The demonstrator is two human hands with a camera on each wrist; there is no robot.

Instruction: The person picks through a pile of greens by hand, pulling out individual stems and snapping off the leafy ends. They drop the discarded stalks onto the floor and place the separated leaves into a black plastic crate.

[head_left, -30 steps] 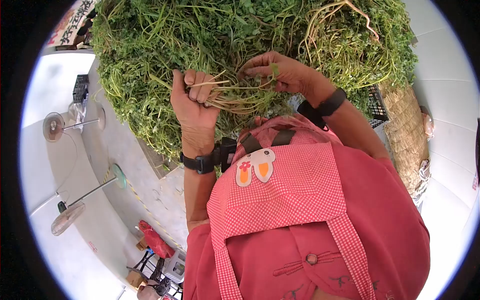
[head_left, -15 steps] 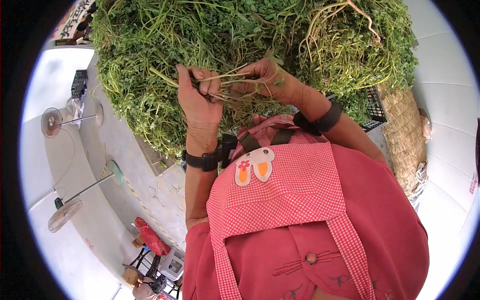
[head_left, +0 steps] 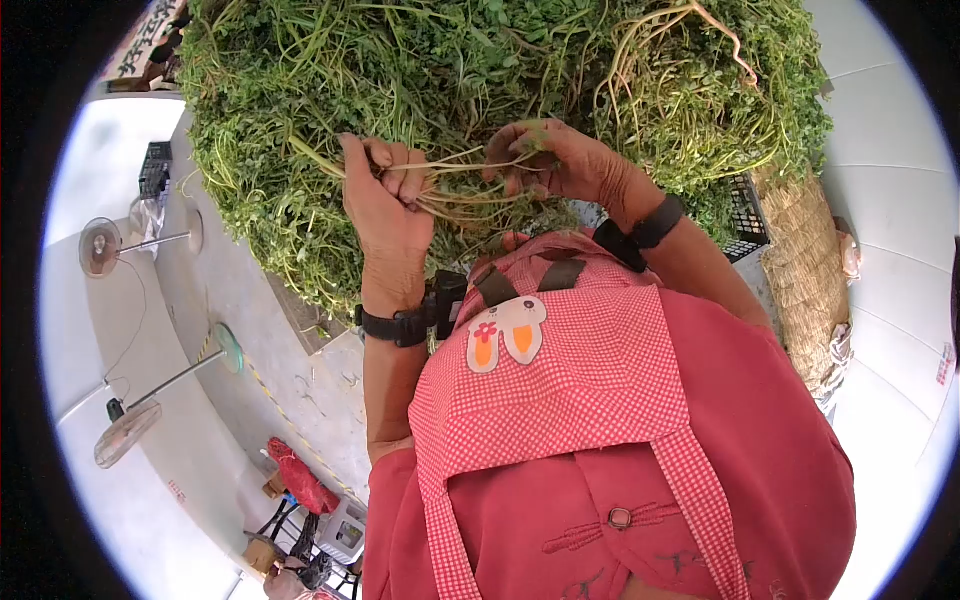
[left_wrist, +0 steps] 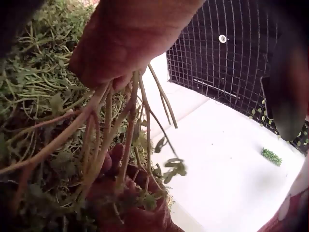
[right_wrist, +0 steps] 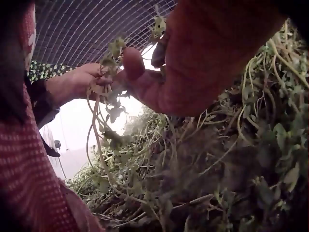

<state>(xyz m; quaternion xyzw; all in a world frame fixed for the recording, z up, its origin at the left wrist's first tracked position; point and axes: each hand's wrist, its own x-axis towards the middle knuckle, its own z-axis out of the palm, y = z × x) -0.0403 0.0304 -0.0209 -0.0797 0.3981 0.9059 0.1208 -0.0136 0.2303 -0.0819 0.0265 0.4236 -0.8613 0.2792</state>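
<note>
From one o'clock my right hand [right_wrist: 193, 67] pinches leafy stems [right_wrist: 98, 121] that dangle toward seven; my left hand [right_wrist: 79, 84] meets them from ten. Tangled greens [right_wrist: 227, 159] spread from three to six, grid mesh [right_wrist: 96, 24] spans eleven, red checked cloth [right_wrist: 29, 159] fills eight.

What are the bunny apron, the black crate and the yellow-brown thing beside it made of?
The bunny apron looks like matte cloth, maybe cotton: it folds softly. The black crate is probably hard plastic, with a neat, stiff lattice. The yellow-brown thing seems to be rough, dry straw, going by its stringy surface.
</note>
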